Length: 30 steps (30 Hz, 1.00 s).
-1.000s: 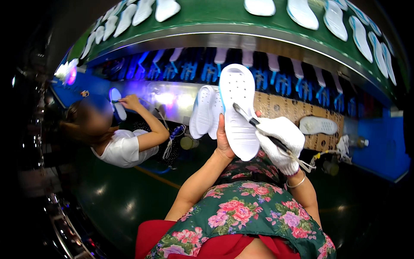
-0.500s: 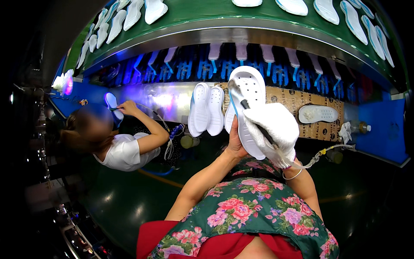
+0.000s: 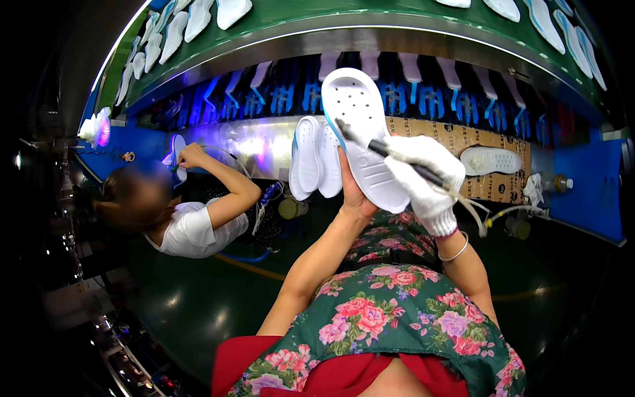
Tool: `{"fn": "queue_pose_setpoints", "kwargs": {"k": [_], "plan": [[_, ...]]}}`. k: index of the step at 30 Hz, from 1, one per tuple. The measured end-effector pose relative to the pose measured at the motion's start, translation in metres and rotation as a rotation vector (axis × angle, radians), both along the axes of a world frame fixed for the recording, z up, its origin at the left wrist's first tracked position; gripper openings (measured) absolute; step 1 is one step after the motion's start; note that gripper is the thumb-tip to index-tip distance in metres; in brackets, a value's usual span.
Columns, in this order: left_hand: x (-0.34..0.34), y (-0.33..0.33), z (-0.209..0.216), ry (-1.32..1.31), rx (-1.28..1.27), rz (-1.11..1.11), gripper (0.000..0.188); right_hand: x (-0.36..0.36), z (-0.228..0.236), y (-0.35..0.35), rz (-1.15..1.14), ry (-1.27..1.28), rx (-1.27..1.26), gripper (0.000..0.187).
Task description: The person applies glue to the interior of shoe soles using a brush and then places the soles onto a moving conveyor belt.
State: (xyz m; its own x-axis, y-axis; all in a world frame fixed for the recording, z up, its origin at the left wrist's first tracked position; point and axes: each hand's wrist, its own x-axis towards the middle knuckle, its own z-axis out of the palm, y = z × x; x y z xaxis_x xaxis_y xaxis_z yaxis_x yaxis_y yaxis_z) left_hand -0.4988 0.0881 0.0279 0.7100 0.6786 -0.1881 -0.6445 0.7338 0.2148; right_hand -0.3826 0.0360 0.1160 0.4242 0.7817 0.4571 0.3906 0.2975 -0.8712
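My bare left hand [image 3: 354,192] grips a white shoe sole [image 3: 376,177] by its left edge. The sole has a raised rim, small holes in its upper part, ridges lower down and a blue stripe along one side. In its white knit glove, my right hand [image 3: 431,169] is closed around a dark-handled brush [image 3: 378,147]. The brush tip lies over the middle of the sole, at the lower end of the holes. A thin pale hose [image 3: 473,206] trails from the brush toward the right.
More white soles [image 3: 306,159] stand just left. Another sole [image 3: 491,160] lies on the cardboard [image 3: 433,134]. Above runs a green conveyor belt [image 3: 291,20] carrying soles, with hanging blue clamps below. A co-worker [image 3: 198,228] handles a sole at left. A bottle [image 3: 562,182] stands right.
The held sole has shifted up and left and now leans further left at its top. My gloved hand has turned, and the brush tip has moved left and slightly down.
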Motion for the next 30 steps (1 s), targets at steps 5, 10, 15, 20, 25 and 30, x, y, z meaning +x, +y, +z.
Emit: {"fn": "queue_pose_setpoints", "kwargs": {"k": [5, 10, 15, 20, 25, 30], "plan": [[0.002, 0.01, 0.002, -0.225, -0.133, 0.017, 0.084, -0.009, 0.001, 0.0, -0.024, -0.262, 0.06, 0.022], [0.013, 0.017, 0.008, -0.263, 0.005, 0.029, 0.09, -0.007, -0.009, -0.007, 0.118, 0.095, -0.072, 0.023], [0.009, 0.027, 0.004, -0.184, -0.011, -0.038, 0.091, -0.009, -0.006, -0.005, 0.082, -0.228, 0.018, 0.02], [0.005, 0.033, 0.006, -0.223, -0.059, -0.095, 0.097, -0.005, -0.009, -0.014, 0.241, -0.058, -0.012, 0.023], [0.005, 0.041, 0.006, -0.273, -0.039, -0.15, 0.099, -0.008, -0.015, -0.014, 0.108, -0.408, 0.026, 0.026], [0.001, 0.043, 0.0, -0.319, 0.001, -0.184, 0.099, -0.002, -0.017, -0.021, 0.231, -0.101, -0.074, 0.02]]}}
